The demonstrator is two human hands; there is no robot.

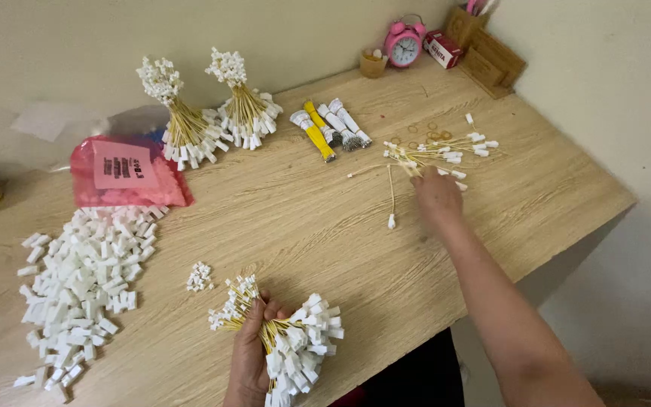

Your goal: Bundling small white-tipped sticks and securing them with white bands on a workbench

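Two bare hands work over a pale wooden table (pixel 536 188). The left hand (pixel 254 347), near the table's front edge, is closed around a thick bunch of yellow wires with white plastic end caps (pixel 288 339), the caps fanning out on both sides of the fist. The right hand (pixel 437 194) reaches far across, its fingers down on a loose scatter of the same yellow wires (pixel 435 151); whether they pinch one, I cannot tell. Small tan rubber bands (pixel 416 134) lie just behind that scatter. Two tied bundles of capped wires (pixel 212 113) stand near the wall, with white and yellow strips (pixel 329 126) between them and the scatter. On the left spreads a heap of white plastic caps (pixel 84 279), behind it a red plastic bag (pixel 126 173). A pink alarm clock (pixel 404 44) stands by the wall.
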